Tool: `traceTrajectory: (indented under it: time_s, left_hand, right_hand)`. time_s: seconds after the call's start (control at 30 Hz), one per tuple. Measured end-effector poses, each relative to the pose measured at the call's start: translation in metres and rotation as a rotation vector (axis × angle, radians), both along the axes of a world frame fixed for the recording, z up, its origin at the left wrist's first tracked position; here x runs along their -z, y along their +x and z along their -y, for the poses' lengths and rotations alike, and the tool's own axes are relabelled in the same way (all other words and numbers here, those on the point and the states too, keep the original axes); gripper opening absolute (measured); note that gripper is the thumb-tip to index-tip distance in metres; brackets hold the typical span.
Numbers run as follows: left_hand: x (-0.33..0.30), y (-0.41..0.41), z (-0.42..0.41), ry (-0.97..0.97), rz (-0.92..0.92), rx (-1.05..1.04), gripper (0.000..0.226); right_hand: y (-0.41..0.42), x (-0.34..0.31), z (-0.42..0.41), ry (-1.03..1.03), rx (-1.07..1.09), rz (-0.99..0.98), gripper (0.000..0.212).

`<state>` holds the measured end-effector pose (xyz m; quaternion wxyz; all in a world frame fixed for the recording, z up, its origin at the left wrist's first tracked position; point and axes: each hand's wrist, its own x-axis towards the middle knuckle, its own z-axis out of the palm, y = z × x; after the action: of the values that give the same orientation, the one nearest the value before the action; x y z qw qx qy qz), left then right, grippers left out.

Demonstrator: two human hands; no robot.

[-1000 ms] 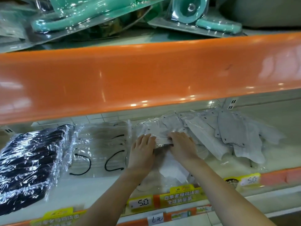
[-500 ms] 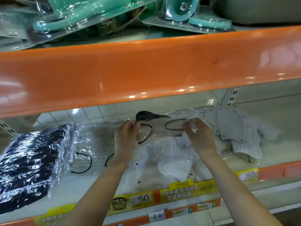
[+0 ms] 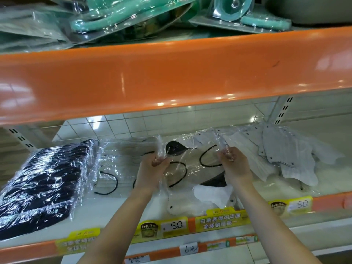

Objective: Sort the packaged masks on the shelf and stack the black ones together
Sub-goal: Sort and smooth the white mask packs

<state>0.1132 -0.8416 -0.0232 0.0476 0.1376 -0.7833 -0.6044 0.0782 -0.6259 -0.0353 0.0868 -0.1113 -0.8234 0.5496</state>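
Note:
A clear-wrapped mask packet (image 3: 192, 164) with black ear loops and dark edges is held up above the middle of the shelf. My left hand (image 3: 152, 168) pinches its left edge and my right hand (image 3: 234, 164) pinches its right edge. Wrapped black masks (image 3: 43, 185) lie stacked at the shelf's left end. Between that stack and my left hand lie clear packets with black loops (image 3: 118, 168). Grey-white masks (image 3: 289, 155) are heaped to the right, and white masks (image 3: 211, 195) lie under the held packet.
The orange front lip of the upper shelf (image 3: 171, 77) hangs low over the work space. Teal blister-packed goods (image 3: 118, 18) sit on that upper shelf. Yellow price tags (image 3: 173, 225) line the orange front rail. A white tiled wall (image 3: 152, 119) closes the back.
Both hands left the white mask pile, took hold of a packet with black loops and lifted it. They have since spread apart, with the packet stretched between them.

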Motion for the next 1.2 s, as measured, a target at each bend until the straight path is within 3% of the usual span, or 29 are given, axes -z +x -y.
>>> traceTrajectory:
  time_s: [0.13, 0.27, 0.6, 0.7, 0.8, 0.87, 0.93, 1.0, 1.07, 1.13, 1.2]
  left_hand:
    - [-0.003, 0.010, 0.003, 0.070, 0.088, 0.071, 0.022]
    - [-0.013, 0.014, 0.005, 0.172, 0.026, -0.008, 0.027]
    - [-0.022, 0.030, 0.040, 0.565, -0.057, -0.118, 0.019]
    - [-0.017, 0.039, 0.064, 0.678, -0.077, -0.166, 0.022]
    - [-0.012, 0.050, 0.086, 0.744, -0.104, -0.205, 0.026]
    - [-0.011, 0.057, 0.097, 0.787, -0.124, -0.276, 0.026]
    - [-0.010, 0.063, 0.107, 0.825, -0.148, -0.369, 0.028]
    - [-0.012, 0.069, 0.115, 0.863, -0.182, -0.418, 0.039]
    - [-0.015, 0.074, 0.122, 0.880, -0.201, -0.408, 0.056]
    - [-0.019, 0.079, 0.127, 0.863, -0.196, -0.417, 0.056]
    - [-0.021, 0.085, 0.133, 0.825, -0.175, -0.434, 0.039]
  right_hand:
    - [0.002, 0.004, 0.002, 0.101, 0.057, 0.037, 0.013]
    - [0.000, 0.011, 0.005, 0.188, 0.105, 0.036, 0.013]
    - [-0.010, 0.014, 0.005, 0.124, 0.270, 0.057, 0.015]
    - [-0.013, 0.017, 0.011, 0.237, 0.199, 0.102, 0.021]
    - [-0.007, 0.020, 0.024, 0.509, 0.249, -0.015, 0.040]
    - [0.004, 0.016, 0.041, 0.463, 0.138, -0.219, 0.036]
    - [0.021, 0.014, 0.063, 0.342, -0.179, -0.389, 0.031]
    - [0.040, 0.012, 0.090, 0.352, -0.525, -0.378, 0.051]
    - [0.051, 0.016, 0.115, 0.504, -0.759, -0.314, 0.064]
    - [0.057, 0.024, 0.134, 0.657, -0.771, -0.410, 0.057]
    - [0.057, 0.027, 0.148, 0.708, -0.662, -0.562, 0.039]
